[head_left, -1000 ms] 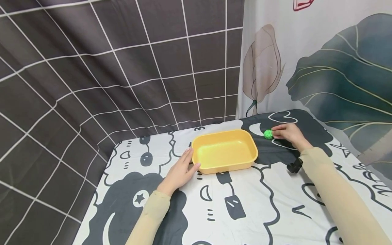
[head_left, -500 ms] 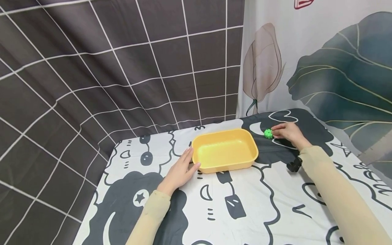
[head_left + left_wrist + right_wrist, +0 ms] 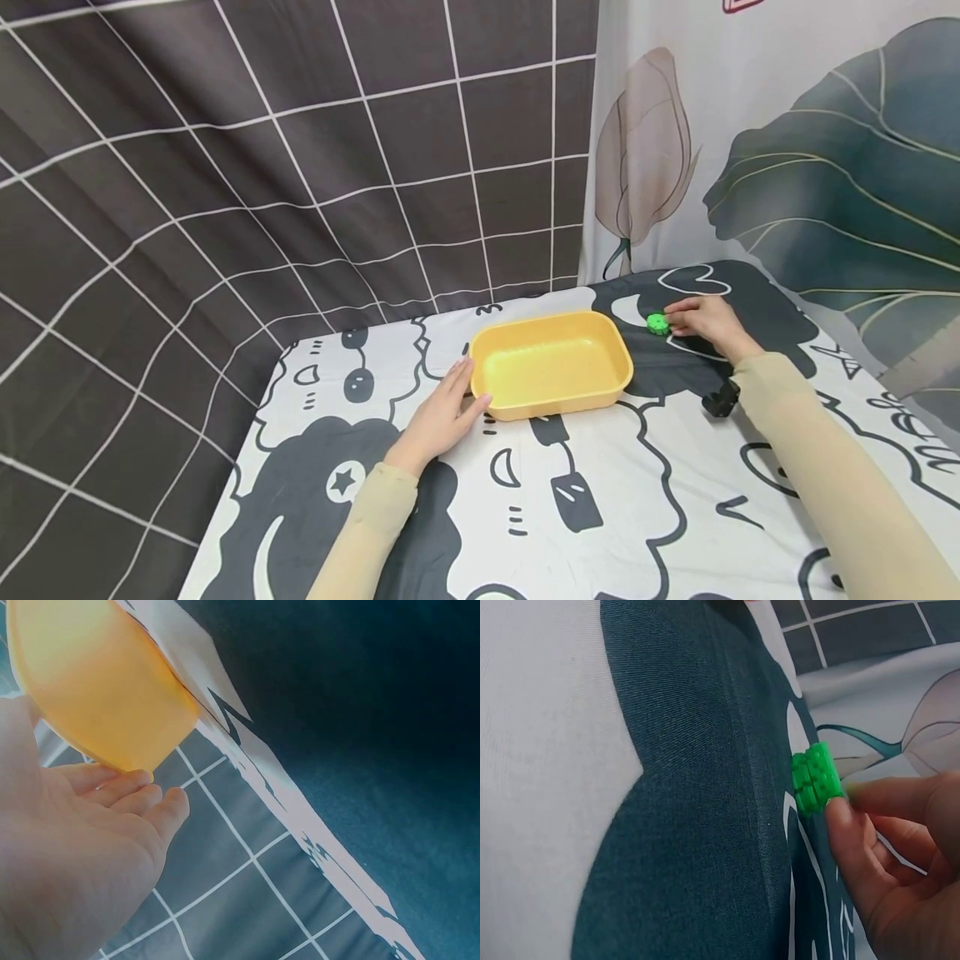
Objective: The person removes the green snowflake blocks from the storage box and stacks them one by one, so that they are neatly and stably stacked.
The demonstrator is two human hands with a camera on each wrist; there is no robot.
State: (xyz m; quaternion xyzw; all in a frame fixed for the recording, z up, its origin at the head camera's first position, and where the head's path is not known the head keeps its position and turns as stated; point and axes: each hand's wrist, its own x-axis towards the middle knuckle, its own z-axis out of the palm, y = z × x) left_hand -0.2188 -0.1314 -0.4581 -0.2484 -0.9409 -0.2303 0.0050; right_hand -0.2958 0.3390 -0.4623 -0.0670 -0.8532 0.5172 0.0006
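A yellow rectangular tray (image 3: 551, 410) sits on the patterned cloth, in the middle of the head view. My left hand (image 3: 441, 421) rests against its left side, fingers lying along the outer wall and thumb near the front corner. In the left wrist view, the fingertips of that hand (image 3: 97, 847) touch the tray's wall (image 3: 112, 697). To the right of the tray, my right hand (image 3: 705, 323) pinches a small green gear-like piece (image 3: 657, 324) between thumb and forefinger. The right wrist view shows this green piece (image 3: 815, 780) with notched, knobbly sides, standing at the cloth.
Black-and-white cartoon cloth (image 3: 585, 542) covers the table. A dark grid curtain (image 3: 390, 167) hangs behind and to the left, and a leaf-print curtain (image 3: 810, 192) hangs at the right. A small black device (image 3: 722, 400) is at the right wrist.
The head view has shifted slightly, so the scene sits a little higher. Both hands, the tray and the green piece otherwise keep their places.
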